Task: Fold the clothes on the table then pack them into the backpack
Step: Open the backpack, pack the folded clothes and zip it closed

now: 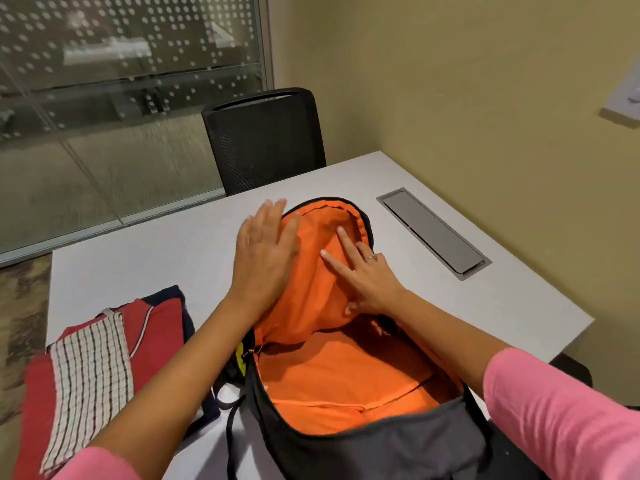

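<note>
Two garments, near left: a red garment [152, 327] and a striped cloth [88, 372] lie folded in a stack on the tabletop [166, 258], just left of the backpack, probably set within reach for packing.
Dark garment: a navy edge [183, 306] shows under the red one; what it is cannot be told.
Left hand: the left hand [265, 251] lies flat against the left rim of the opened flap, fingers [273, 211] straight and together, holding nothing. It seems to press the flap back so the mouth stays wide.
Left arm: reaches forward from a pink sleeve [104, 465], forearm crossing above the near left side of the bag.
Backpack: the backpack [381, 448] lies open in the middle of the tabletop, orange lining [332, 379] exposed; no clothes visible inside.
Right hand: the right hand [363, 275] rests on the flap's lining, fingers spread and fairly straight, gripping nothing, likely smoothing it.
Right arm: comes in from the near right, angled leftward.
Far right: a grey cable hatch [433, 233] sits in the tabletop.
</note>
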